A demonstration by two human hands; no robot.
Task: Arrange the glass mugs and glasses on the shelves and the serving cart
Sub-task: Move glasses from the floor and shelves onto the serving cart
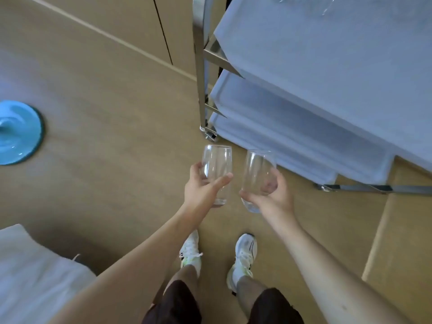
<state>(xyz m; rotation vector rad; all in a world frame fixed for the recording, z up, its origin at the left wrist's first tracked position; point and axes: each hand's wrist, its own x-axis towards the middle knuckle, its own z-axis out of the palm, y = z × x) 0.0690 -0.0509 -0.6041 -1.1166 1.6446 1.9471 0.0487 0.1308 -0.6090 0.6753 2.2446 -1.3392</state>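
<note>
**Two glasses held before the cart**

I see my left hand (201,188) gripping one clear glass (216,167), fingers curled round it. My right hand (272,195) wraps another glass (256,176). Both hover above the floor, near the serving cart (327,85).

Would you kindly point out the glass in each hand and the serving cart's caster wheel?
Left-hand glass (217,164), head view: on its clear side wall, above the fingers.
Right-hand glass (256,169), head view: on its clear side wall.
Caster wheel (211,134), head view: on the wheel at the cart's near-left leg.
</note>
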